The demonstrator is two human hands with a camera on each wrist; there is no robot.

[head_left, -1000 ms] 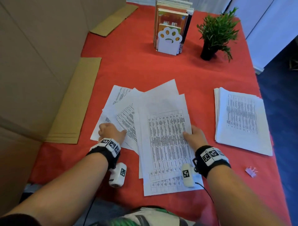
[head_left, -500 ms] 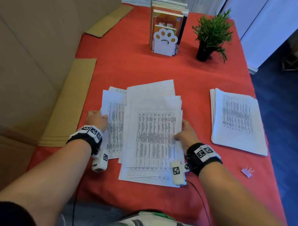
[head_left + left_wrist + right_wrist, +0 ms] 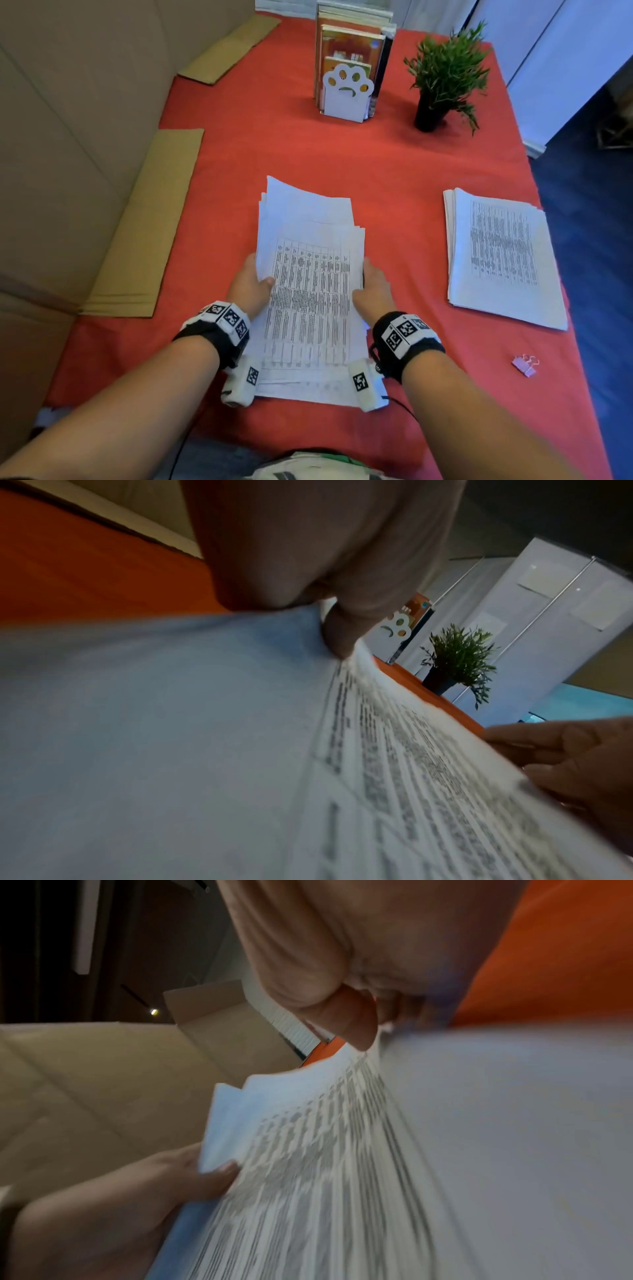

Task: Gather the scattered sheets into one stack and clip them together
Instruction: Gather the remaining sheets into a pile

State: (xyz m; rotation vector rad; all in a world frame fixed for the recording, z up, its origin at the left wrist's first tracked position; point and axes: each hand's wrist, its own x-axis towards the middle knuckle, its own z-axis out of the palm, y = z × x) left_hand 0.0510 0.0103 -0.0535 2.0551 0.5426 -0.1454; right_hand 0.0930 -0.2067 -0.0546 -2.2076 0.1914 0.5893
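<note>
A bundle of printed sheets (image 3: 310, 284) lies gathered in the middle of the red table (image 3: 308, 147), its far corners still uneven. My left hand (image 3: 251, 286) grips the bundle's left edge, thumb on top. My right hand (image 3: 371, 286) grips the right edge the same way. In the left wrist view the thumb (image 3: 346, 631) presses on the sheets (image 3: 394, 750), and my right hand (image 3: 565, 753) shows across them. The right wrist view shows my thumb (image 3: 356, 1020) on the sheets (image 3: 325, 1150) and my left hand (image 3: 137, 1191) opposite. A pink binder clip (image 3: 525, 365) lies on the cloth at the right.
A second neat stack of printed paper (image 3: 501, 257) lies at the right. A white paw-shaped bookend with books (image 3: 347, 68) and a small potted plant (image 3: 442, 78) stand at the back. Cardboard pieces (image 3: 144, 226) lie along the left, beside a large cardboard wall.
The sheets were spread in a fan; both hands have swept them inward into one bundle. My hands now grip its two side edges, closer together than before.
</note>
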